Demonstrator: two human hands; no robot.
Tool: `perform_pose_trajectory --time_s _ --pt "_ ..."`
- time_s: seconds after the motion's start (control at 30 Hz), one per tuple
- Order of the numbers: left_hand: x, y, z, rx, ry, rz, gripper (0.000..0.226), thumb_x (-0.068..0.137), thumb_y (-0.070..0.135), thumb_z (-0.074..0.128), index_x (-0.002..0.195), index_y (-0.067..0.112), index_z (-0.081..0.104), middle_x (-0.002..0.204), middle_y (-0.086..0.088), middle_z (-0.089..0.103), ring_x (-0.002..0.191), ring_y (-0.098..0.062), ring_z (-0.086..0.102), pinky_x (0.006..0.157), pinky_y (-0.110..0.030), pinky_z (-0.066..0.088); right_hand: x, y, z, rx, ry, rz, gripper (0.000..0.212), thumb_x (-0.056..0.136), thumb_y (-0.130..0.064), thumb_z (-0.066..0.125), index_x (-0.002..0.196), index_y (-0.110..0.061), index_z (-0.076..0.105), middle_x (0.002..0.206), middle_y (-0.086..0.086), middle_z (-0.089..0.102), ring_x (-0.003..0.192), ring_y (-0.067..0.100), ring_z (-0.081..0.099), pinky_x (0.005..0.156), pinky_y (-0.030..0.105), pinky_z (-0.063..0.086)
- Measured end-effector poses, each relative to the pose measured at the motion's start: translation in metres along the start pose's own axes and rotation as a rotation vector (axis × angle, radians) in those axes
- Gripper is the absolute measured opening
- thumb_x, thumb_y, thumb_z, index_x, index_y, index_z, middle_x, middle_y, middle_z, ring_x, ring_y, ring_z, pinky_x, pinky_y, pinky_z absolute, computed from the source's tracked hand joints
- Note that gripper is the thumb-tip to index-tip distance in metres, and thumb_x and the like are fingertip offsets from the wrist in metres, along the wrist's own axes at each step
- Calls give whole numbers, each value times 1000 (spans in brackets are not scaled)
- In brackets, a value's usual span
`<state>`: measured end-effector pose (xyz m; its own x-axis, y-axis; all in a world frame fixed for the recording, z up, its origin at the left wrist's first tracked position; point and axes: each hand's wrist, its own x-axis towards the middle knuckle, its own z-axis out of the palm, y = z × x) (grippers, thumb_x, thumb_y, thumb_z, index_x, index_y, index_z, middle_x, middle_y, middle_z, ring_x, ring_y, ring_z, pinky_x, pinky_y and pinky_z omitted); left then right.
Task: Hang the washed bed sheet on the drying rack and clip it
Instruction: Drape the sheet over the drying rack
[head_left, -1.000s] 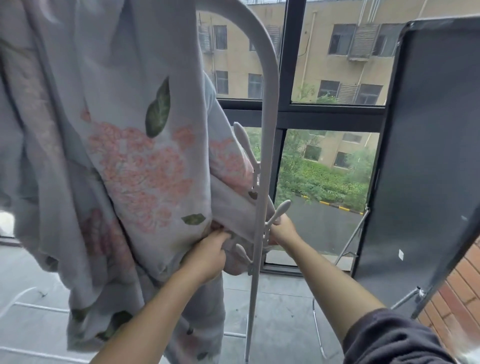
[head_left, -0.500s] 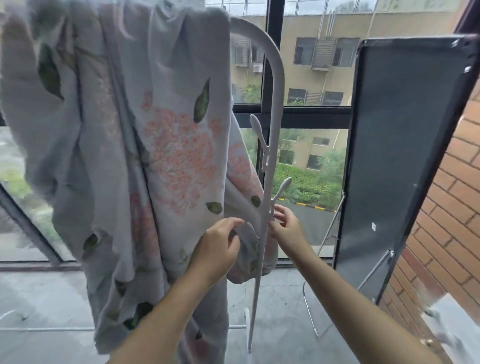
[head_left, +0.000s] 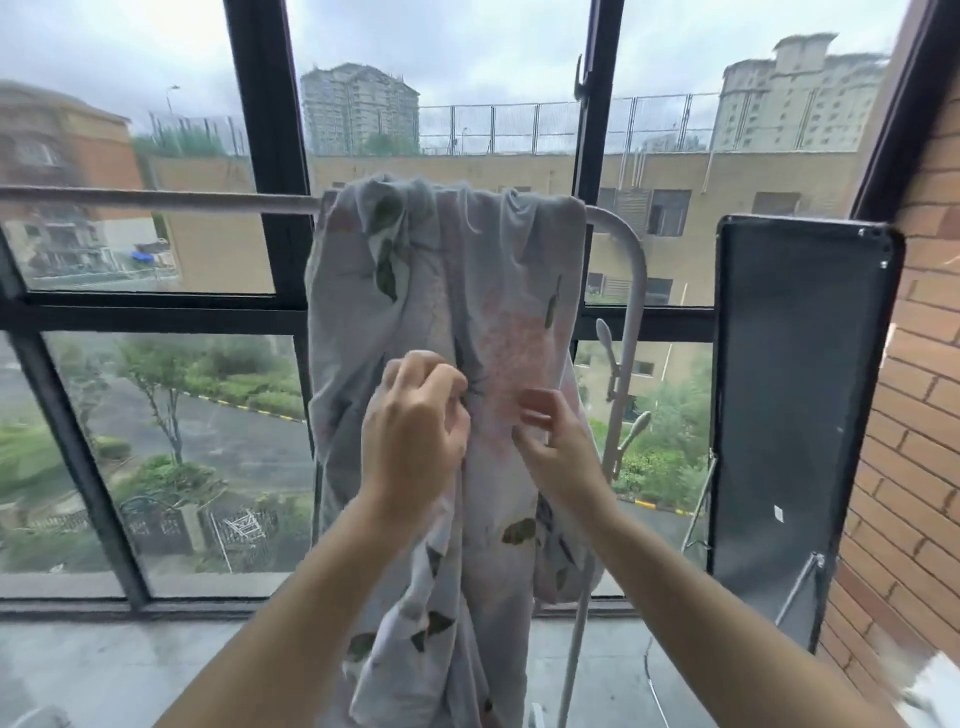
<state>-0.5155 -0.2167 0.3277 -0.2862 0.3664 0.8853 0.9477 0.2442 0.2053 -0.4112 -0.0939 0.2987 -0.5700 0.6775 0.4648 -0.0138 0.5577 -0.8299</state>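
Note:
A pale grey bed sheet (head_left: 415, 291) printed with pink flowers and green leaves hangs bunched over the white top bar of the drying rack (head_left: 156, 200). The rack's bar curves down at the right into a white post with hooks. My left hand (head_left: 415, 421) pinches a fold of the sheet at mid height. My right hand (head_left: 556, 441) is beside it, fingers curled against the cloth; whether it grips the cloth is unclear. No clip is visible.
A black-framed window (head_left: 270, 156) runs behind the rack. A dark upright panel on a metal stand (head_left: 795, 389) is at the right, against a brick wall (head_left: 914, 415). The grey floor (head_left: 104, 670) lies below.
The view has risen and pulled back, so the whole top bar shows. Both hands have moved up from the sheet's lower edge near the post to its middle.

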Motion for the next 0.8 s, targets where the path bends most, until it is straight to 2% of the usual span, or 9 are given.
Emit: perform_pose_trajectory --time_s 0.07,0.17,0.3,0.33,0.43,0.53,0.57,0.7,0.8 --pt "27 -12 -6 75 40 -42 20 71 5 67 90 11 63 101 -5 55 93 -26 53 75 -36 49 15 -23 2 -55 25 -94 36 86 -11 59 121 -17 53 115 -3 60 108 9 57 97 34 48" --pt "65 -25 -11 124 35 -97 22 74 8 65 95 10 62 103 -7 53 95 -28 52 79 -40 48 41 -59 1 -91 66 -203 37 81 -8 58 117 -17 56 109 1 60 101 13 58 94 32 48" --pt "104 -28 -14 219 17 -102 20 80 21 61 98 12 57 107 -7 50 101 -27 49 84 -40 42 74 -94 -1 -236 90 -330 32 84 -11 57 115 -20 56 112 -3 54 98 9 52 84 12 40" --pt "111 -28 -12 253 -7 -103 22 82 25 59 100 13 56 110 -7 49 105 -27 47 87 -40 40 82 -99 0 -298 101 -377 32 84 -13 57 115 -21 56 116 -4 53 103 9 50 88 14 39" --pt "136 -32 -2 360 -158 -147 41 83 39 54 116 17 48 130 -9 41 122 -29 37 99 -46 33 116 -110 -1 -541 159 -481 33 84 -18 55 117 -23 52 124 -2 50 122 16 43 109 38 28" --pt "160 -38 8 412 -254 -247 62 83 52 53 133 19 34 143 -15 28 131 -34 29 101 -48 32 154 -122 -3 -752 143 -467 45 86 -21 52 131 -25 44 134 1 44 129 20 37 114 53 16" --pt "165 -38 11 456 -254 -248 61 85 49 53 134 19 32 142 -17 28 129 -34 31 97 -45 35 166 -124 -4 -804 117 -439 45 89 -24 50 133 -24 42 135 2 45 128 21 39 114 54 16" --pt "186 -40 16 655 -188 -81 34 94 11 40 128 10 36 126 -16 43 111 -32 50 74 -37 50 196 -123 -9 -968 54 -429 36 95 -35 40 123 -17 53 122 6 56 114 27 49 103 50 34" --pt "204 -44 7 547 -174 6 22 93 4 39 112 5 49 111 -15 55 96 -35 60 73 -40 51 210 -117 -12 -957 61 -480 39 98 -41 35 118 -18 58 116 6 58 110 28 50 97 45 38"
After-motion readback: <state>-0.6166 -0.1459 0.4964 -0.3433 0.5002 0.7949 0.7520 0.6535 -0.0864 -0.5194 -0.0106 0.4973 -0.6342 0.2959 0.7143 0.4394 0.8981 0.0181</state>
